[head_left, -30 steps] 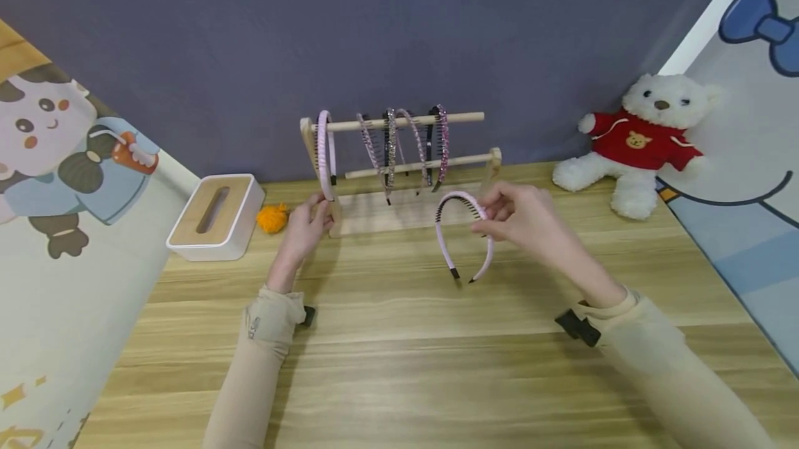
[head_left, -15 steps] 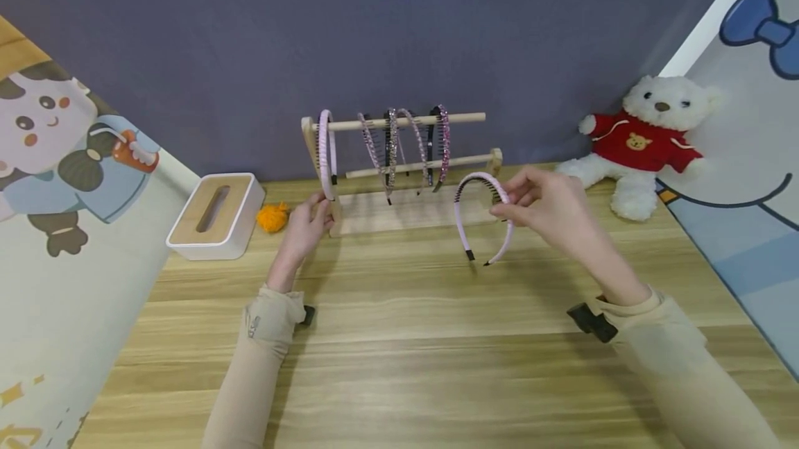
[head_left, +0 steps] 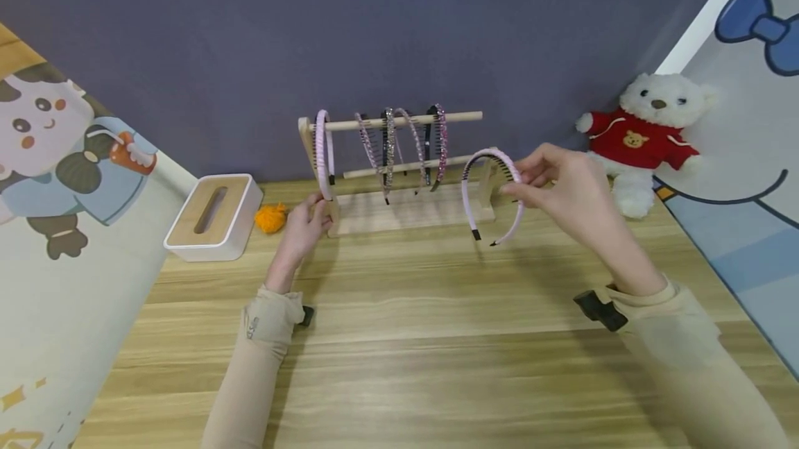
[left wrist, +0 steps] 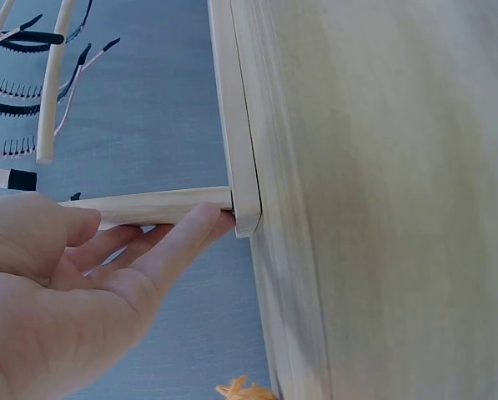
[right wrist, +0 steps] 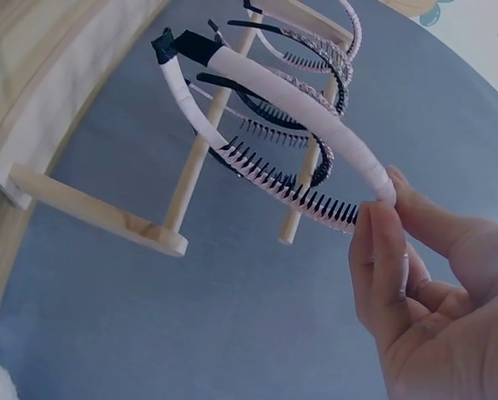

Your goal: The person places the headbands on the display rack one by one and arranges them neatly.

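My right hand [head_left: 564, 189] pinches a pale pink toothed headband [head_left: 510, 166] by one side, holding it in the air by the rack's right end; thumb and fingertips meet on its wrapped band in the right wrist view. My left hand [head_left: 304, 225] holds the left upright of a wooden headband rack [head_left: 408, 210] near its base; in the left wrist view the fingers touch the upright [left wrist: 161, 204]. Another pale pink headband [head_left: 321, 150] hangs at the left end of the upper rod [head_left: 465, 116]. Several glittery headbands [head_left: 390, 150] hang further right along it.
A white tissue box [head_left: 215, 216] with a wooden lid stands left, with an orange yarn ball [head_left: 270, 218] beside it. A white teddy bear [head_left: 649, 137] in a red top sits at the right. The dark wall [head_left: 387, 26] rises behind the rack.
My right hand has moved the pale pink headband to the right and upward, away from the middle of the rack. The left hand stays at the upright.
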